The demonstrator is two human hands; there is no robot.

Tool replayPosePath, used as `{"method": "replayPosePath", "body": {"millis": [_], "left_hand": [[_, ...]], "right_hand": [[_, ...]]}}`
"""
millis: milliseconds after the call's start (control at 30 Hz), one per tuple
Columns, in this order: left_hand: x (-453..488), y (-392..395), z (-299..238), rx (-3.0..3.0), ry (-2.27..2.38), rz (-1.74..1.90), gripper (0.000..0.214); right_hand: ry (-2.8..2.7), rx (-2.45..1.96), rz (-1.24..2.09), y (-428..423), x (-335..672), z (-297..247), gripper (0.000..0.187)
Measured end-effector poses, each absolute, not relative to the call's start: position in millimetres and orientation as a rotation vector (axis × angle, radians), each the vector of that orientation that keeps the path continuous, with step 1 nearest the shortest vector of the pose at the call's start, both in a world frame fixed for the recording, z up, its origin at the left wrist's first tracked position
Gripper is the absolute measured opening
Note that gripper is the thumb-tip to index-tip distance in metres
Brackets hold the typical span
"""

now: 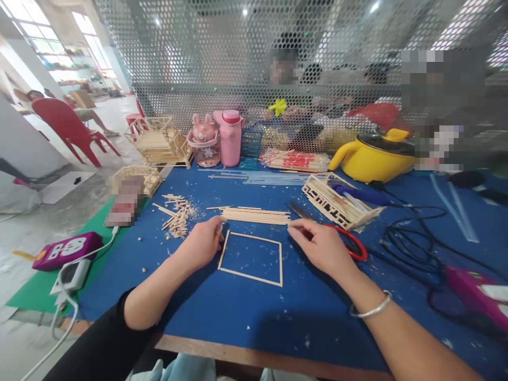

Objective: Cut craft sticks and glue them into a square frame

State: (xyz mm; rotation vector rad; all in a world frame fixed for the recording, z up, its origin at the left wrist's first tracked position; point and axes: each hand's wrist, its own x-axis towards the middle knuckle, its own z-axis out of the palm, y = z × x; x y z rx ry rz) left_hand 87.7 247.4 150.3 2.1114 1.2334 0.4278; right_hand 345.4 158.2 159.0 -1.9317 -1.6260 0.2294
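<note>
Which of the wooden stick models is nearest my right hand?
The stick model in front of the yellow pot, just beyond your right hand. The other two models sit left of the pink rabbit-eared cup, farther away.

Bare blue tabletop (222, 312), dotted with crumbs, spreads across the bottom center between the two forearms, leaving a way in from the near edge. At the center, a flat rectangle of thin wooden sticks (250, 277) lies across that path, flanked by the left hand (204, 238) and right hand (321, 246). Above it, a narrow blue strip separates it from a row of loose sticks (256, 216). Broken stick pieces (177, 217) clutter center left; scissors (362, 244), a stick model (337, 203) and coiled black cable (408, 263) obstruct the right. A perforated metal screen (214, 53) closes off the top.
</note>
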Motion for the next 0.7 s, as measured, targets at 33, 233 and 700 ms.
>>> {"method": "replayPosePath", "body": {"millis": [33, 233, 700], "left_hand": [[87, 248, 150, 2.100, 1.236, 0.427, 0.033], [84, 252, 152, 2.129, 1.239, 0.413, 0.032], [81, 251, 157, 2.399, 1.250, 0.296, 0.030]], "right_hand": [[-1.594, -1.929, 0.182, 157, 348, 162, 0.025], [-1.466, -2.022, -0.159, 135, 376, 193, 0.021], [-1.985, -2.122, 0.161, 99, 343, 194, 0.018]]}}
